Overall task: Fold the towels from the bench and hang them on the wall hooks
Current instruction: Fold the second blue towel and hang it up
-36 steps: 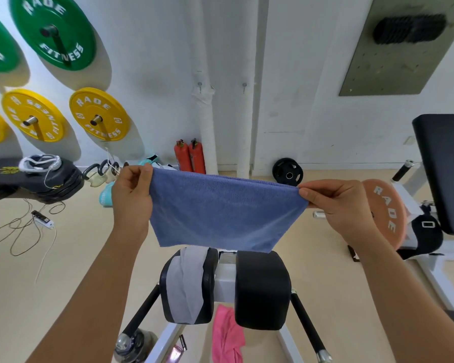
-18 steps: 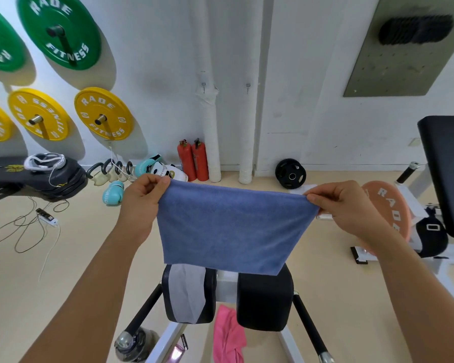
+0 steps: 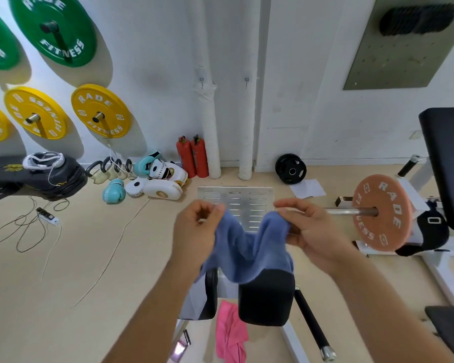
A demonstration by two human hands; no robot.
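I hold a blue towel (image 3: 249,251) in front of me with both hands. My left hand (image 3: 197,231) pinches one top corner and my right hand (image 3: 307,226) pinches the other. The hands are close together, so the towel sags in a loop between them. A pink towel (image 3: 231,334) lies crumpled on the bench frame below. A grey towel (image 3: 194,297) drapes over the left black roller pad (image 3: 210,292). Two small hooks, one on the left (image 3: 201,81) and one on the right (image 3: 246,81), sit on the white wall ahead.
The right black roller pad (image 3: 265,297) is under the towel. A metal foot plate (image 3: 236,200) lies on the floor ahead. Red extinguishers (image 3: 192,155), boxing gloves (image 3: 152,179), cables (image 3: 29,226) and an orange plate on a bar (image 3: 383,213) surround it.
My hands came together, turning the flat, stretched blue towel into a slack fold. The towel and hands also dropped lower, uncovering the metal foot plate.
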